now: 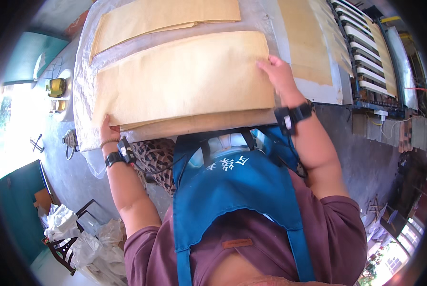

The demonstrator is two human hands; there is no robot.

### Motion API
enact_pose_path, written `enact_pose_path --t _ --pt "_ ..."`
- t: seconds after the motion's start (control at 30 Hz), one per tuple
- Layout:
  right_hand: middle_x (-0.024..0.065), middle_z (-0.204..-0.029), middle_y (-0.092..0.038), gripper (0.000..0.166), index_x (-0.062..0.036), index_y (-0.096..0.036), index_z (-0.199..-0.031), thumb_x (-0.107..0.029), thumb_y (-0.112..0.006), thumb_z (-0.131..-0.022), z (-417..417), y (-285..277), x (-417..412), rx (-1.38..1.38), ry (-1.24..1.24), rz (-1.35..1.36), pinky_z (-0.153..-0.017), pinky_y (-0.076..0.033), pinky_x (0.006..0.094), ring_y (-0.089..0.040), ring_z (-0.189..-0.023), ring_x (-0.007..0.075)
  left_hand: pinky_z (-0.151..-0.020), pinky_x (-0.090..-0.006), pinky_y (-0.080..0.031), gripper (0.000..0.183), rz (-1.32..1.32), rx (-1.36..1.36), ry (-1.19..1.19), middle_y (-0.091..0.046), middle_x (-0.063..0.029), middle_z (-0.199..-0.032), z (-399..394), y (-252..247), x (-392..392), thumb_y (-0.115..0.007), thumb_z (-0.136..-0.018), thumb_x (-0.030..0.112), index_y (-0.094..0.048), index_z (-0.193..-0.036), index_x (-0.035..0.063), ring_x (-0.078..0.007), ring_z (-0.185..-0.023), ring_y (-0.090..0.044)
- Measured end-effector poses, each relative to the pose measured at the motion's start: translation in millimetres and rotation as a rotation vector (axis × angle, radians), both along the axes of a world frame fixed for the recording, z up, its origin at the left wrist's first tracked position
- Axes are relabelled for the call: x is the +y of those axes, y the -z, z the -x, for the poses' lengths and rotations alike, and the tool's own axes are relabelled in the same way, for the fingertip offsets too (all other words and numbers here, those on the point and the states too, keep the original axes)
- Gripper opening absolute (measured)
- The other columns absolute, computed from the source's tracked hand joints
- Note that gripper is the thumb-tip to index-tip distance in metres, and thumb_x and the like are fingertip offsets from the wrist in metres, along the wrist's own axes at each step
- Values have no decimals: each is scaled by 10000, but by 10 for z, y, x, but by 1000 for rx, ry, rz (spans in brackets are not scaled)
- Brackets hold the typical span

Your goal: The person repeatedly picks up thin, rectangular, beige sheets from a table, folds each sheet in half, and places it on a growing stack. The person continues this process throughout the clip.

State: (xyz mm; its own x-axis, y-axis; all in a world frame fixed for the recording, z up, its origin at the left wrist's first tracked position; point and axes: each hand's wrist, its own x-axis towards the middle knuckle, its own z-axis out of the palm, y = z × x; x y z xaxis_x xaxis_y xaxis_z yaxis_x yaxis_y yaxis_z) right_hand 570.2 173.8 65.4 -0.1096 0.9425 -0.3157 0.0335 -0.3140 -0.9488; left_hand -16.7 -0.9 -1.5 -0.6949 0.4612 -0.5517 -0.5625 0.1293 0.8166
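A wide tan sheet (185,77), thin like paper or veneer, lies on a stack of similar sheets at the near side of the plastic-covered table (86,141). My left hand (109,128) grips its near left corner, the thumb on top and the fingers underneath. At the right edge, toward the far corner, my right hand (279,73) pinches the sheet between thumb and fingers. Beyond it lies a second stack of tan sheets (170,16). The lower layers of the near stack show along its front edge.
To the right, more tan sheets (306,43) lie on a white surface, beside a machine with white rollers (371,60). Yellow-lidded jars (57,88) stand at the left. Crumpled plastic bags (95,246) are piled by a dark chair at the lower left.
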Motion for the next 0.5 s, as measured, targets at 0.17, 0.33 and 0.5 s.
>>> enact_pose_path --t 0.17,0.33,0.5 --pt "109 -932 -712 448 6 -649 -1133 -292 -738 -810 -90 342 344 -536 -32 -107 -704 -523 341 -671 -783 201 -575 -282 -556 260 111 107 113 -685 -42 -933 -328 -39 -98 -730 -880 195 -612 -1096 111 -177 -755 -667" --pt "141 -969 -713 502 -24 -665 -1124 -379 -738 -777 -103 226 240 -932 -52 -297 -746 -521 388 -681 -848 304 -643 -340 -566 473 599 617 54 -689 -119 -985 -234 -328 -133 -733 -871 339 -600 -1188 14 -246 -759 -666" --pt "57 -868 -690 326 -54 -682 -1118 -234 -716 -848 -75 -211 365 -824 82 -417 -693 -515 282 -643 -749 153 -914 -368 -515 377 593 1715 -20 -661 -169 -1165 -509 -790 662 -692 -890 273 -666 -1125 -20 -318 -1029 -641"
